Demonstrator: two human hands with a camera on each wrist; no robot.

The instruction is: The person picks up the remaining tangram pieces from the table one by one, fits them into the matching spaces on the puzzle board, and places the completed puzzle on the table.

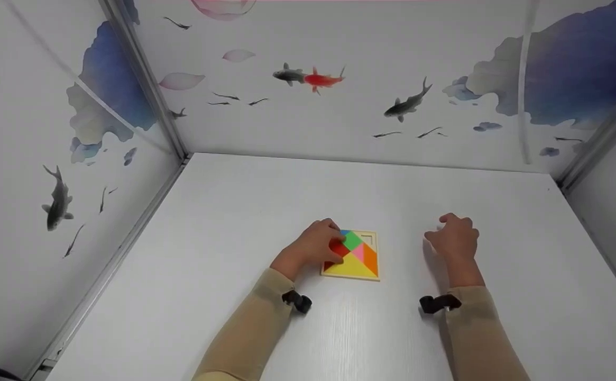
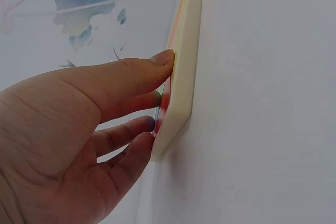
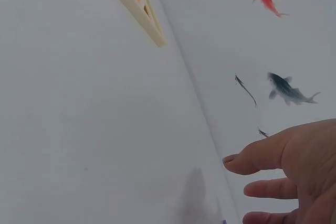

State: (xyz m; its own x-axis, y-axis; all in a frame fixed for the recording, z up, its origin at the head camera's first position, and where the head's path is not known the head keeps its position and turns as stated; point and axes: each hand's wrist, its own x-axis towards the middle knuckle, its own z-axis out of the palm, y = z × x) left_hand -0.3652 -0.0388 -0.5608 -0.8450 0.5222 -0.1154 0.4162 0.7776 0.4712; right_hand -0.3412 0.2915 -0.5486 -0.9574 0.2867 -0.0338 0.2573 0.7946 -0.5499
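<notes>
In the head view a square tangram board (image 1: 350, 278) in a pale wooden frame lies on the white table. It bears red, yellow, green, pink, orange and blue pieces, with a bare triangular recess (image 1: 367, 239) at its upper right. My left hand (image 1: 315, 243) rests on the board's left side, thumb and fingertips touching its face over the red pieces. In the left wrist view the board's cream edge (image 2: 181, 93) shows beside those fingertips. My right hand (image 1: 457, 241) hovers to the right of the board, fingers spread and slightly bent. Nothing visible lies between them.
At the bottom border of the right wrist view a small purple bit (image 3: 224, 222) shows, mostly cut off. White walls (image 1: 286, 132) with printed fish enclose the table (image 1: 233, 211) at the back and sides. Each sleeve bears a black wrist mount (image 1: 298, 301).
</notes>
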